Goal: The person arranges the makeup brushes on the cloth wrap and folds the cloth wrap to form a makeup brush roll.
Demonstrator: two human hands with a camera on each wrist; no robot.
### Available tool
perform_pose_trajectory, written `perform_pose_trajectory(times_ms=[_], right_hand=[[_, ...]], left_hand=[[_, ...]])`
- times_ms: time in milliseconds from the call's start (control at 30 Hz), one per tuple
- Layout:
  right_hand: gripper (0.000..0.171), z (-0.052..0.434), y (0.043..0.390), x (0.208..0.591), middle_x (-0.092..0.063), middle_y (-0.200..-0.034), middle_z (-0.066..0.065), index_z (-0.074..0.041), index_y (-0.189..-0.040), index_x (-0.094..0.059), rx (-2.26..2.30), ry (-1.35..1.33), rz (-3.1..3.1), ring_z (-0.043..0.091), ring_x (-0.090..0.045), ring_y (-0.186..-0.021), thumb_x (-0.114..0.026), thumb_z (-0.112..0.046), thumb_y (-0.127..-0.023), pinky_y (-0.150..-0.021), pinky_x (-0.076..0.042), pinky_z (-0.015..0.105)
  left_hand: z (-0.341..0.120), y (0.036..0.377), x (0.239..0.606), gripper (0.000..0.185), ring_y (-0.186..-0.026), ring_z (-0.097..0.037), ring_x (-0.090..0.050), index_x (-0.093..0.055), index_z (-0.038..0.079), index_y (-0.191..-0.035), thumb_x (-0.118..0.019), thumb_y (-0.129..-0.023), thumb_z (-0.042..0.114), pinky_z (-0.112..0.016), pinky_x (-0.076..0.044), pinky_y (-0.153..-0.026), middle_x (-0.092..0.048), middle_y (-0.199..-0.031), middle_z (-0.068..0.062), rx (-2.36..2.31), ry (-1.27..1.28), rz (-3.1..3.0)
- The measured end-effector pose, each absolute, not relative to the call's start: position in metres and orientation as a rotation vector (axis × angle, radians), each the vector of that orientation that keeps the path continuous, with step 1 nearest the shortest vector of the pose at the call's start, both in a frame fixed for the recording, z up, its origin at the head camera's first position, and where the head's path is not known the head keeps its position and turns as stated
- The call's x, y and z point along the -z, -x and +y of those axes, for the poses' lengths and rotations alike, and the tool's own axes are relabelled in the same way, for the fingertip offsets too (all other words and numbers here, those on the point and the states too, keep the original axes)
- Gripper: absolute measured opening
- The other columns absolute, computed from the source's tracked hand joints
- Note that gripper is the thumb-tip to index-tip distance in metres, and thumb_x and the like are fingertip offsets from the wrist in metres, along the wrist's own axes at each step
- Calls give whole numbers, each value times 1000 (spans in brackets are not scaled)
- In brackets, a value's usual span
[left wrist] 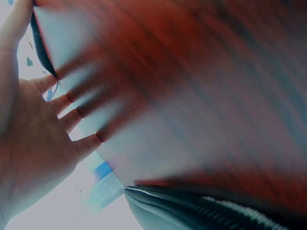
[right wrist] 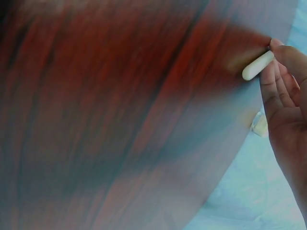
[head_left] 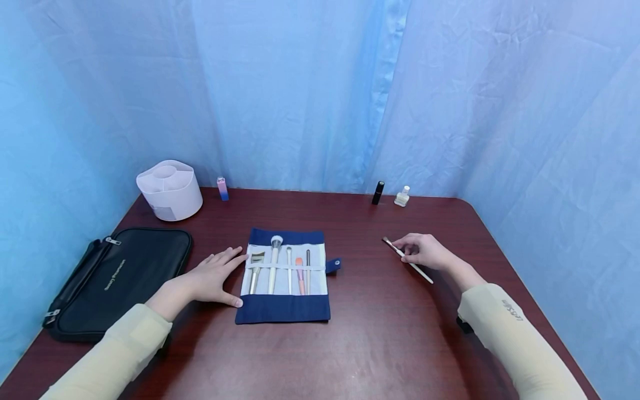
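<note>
Makeup brush [head_left: 407,260], slim with a white handle, lies slanted on the right half of the bench [head_left: 375,333], and my right hand [head_left: 424,251] has its fingers curled over the middle of it; the bristle end pokes out toward the far side, the handle end trails back toward my sleeve. In the right wrist view my fingertips [right wrist: 283,52] pinch the rounded white handle end [right wrist: 257,65], though that view is blurred, so how firm this grip is I can only call probable. My left hand [head_left: 212,276] lies flat with fingers spread and straight, holding nothing, its fingertips touching the left edge of the open navy brush roll [head_left: 285,276]. Five tools sit upright in the roll's pockets. A black zip case [head_left: 117,278] lies left of that hand. At the back stand a white organiser [head_left: 170,190], a small pink-and-blue bottle [head_left: 222,188], a black tube [head_left: 378,193] and a pale bottle [head_left: 402,196].
</note>
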State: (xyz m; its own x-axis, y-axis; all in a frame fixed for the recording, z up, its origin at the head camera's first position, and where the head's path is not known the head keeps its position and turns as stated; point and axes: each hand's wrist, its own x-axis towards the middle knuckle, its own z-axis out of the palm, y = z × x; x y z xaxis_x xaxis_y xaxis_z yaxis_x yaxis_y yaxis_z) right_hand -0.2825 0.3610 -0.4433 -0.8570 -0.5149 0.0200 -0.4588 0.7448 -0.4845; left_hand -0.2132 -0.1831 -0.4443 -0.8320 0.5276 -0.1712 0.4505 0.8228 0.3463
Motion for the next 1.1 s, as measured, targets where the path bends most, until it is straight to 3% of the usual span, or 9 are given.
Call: perform_pose_trajectory(times_ms=[233, 433, 833, 1100], right_hand=[[37, 358, 284, 439, -64, -86, 1, -9, -119, -66, 800, 738, 2774, 10, -56, -71, -69, -1, -82, -61, -48, 23], [40, 347, 282, 424, -66, -93, 0, -14, -120, -64, 849, 708, 2757, 12, -58, -77, -68, -1, -82, -67, -51, 25], [43, 297, 278, 380, -65, -95, -2, -20, -121, -62, 862, 803, 2827, 12, -60, -82, -63, -1, -83, -69, -51, 29], [43, 252, 277, 365, -62, -96, 6, -17, -128, -54, 1037, 778, 2782, 18, -60, -83, -61, -4, -88, -71, -51, 35]], left_hand=[[-184, 214, 446, 109, -141, -41, -15, -26, 12, -150, -73, -67, 64, -64, -15, -109, -18, -156, -17, -402, -729, 2743], [-184, 214, 445, 109, -141, -41, -15, -25, 13, -150, -72, -67, 65, -64, -14, -109, -17, -156, -17, -387, -725, 2737], [-182, 213, 443, 108, -140, -42, -16, -26, 11, -149, -73, -67, 64, -65, -15, -108, -18, -155, -19, -415, -747, 2734], [-184, 214, 444, 109, -141, -41, -15, -25, 12, -150, -72, -67, 65, -64, -14, -109, -17, -156, -17, -395, -731, 2733]])
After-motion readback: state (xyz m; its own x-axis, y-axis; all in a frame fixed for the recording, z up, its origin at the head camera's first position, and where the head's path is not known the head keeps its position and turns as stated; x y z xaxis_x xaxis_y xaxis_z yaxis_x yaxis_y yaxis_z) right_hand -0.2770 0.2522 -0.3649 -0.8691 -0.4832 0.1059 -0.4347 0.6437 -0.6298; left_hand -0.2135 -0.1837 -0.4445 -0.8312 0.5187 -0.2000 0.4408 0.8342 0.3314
